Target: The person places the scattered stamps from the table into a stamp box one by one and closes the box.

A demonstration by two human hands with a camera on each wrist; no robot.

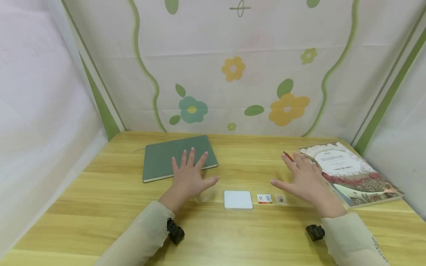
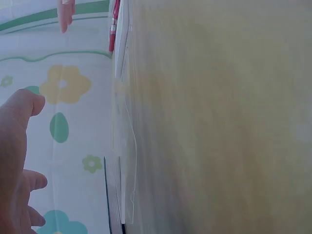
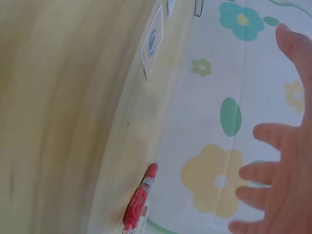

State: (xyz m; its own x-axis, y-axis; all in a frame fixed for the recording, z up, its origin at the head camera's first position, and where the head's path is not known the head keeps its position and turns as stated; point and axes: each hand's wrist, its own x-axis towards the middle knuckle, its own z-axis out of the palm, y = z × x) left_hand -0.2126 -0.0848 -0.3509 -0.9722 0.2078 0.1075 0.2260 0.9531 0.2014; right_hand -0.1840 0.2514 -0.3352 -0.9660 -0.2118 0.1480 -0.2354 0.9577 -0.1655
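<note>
My left hand point(image 1: 188, 180) hovers with fingers spread at the near edge of a dark green hardcover notebook point(image 1: 166, 159). Fingers also spread, my right hand point(image 1: 306, 183) is held above the table beside a red pen point(image 3: 140, 199), which it partly covers in the head view. Neither hand holds anything. Between them lie a white rectangular card or pad point(image 1: 237, 200), a small printed stamp-like piece point(image 1: 264, 198) and a smaller square one point(image 1: 281, 199). Something clear and thin point(image 1: 203, 196) lies near my left thumb; its kind is hard to make out.
A paperback book point(image 1: 359, 181) with a floral cover lies at the right of the wooden table point(image 1: 239, 236). White fabric walls point(image 1: 206, 33) with printed flowers stand at the back and both sides. A small black camera is strapped at each wrist.
</note>
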